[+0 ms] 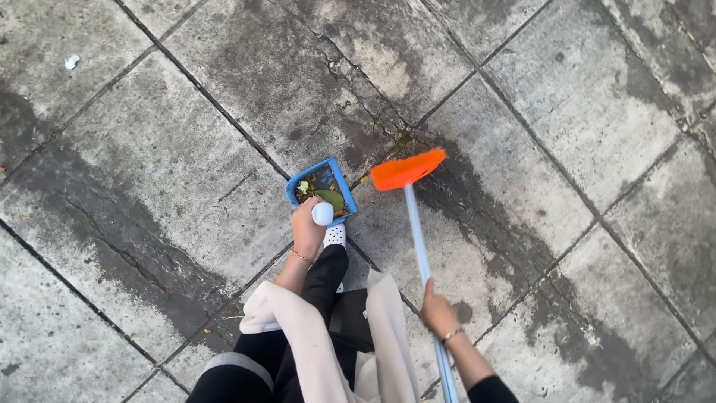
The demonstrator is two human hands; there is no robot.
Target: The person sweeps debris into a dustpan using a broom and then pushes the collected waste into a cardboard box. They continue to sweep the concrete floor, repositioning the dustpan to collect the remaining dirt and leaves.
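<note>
My left hand (pixel 307 230) grips the white-tipped handle of a blue dustpan (pixel 323 191) that rests on the pavement and holds leaves and bits of litter. My right hand (pixel 438 313) is closed around the pale blue pole of a broom (pixel 419 240). The broom's orange head (pixel 406 169) sits on the ground just right of the dustpan, a short gap between them. A bracelet shows on each wrist. My white shoe (pixel 335 236) peeks out beside the left hand.
Grey concrete paving slabs (pixel 567 97) with dark damp stains and cracks spread all around. A small white scrap (pixel 71 62) lies at the far left. A little green weed (pixel 403 139) grows in a joint above the broom head.
</note>
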